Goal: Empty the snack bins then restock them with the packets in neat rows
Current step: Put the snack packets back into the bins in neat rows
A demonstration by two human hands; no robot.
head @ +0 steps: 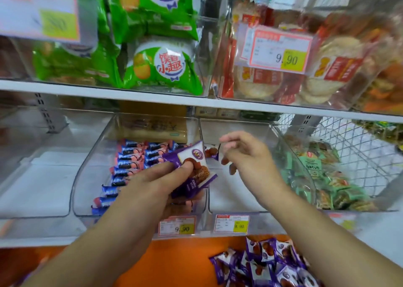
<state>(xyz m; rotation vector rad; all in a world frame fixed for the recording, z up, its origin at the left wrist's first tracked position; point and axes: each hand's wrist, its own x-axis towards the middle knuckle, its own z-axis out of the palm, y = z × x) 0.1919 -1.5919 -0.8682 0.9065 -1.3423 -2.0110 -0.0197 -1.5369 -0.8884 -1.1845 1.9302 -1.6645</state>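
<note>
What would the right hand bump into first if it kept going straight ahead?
Probably the purple packet lying at the back of the clear bin. The right hand points that way with loose, empty fingers, though depth is hard to judge.

The upper price tag (278, 49) is showing "9.90"; two lower shelf tags (177, 225) (232, 223) are reading "9.90" too; green packets (161, 66) are bearing "小趣".
</note>
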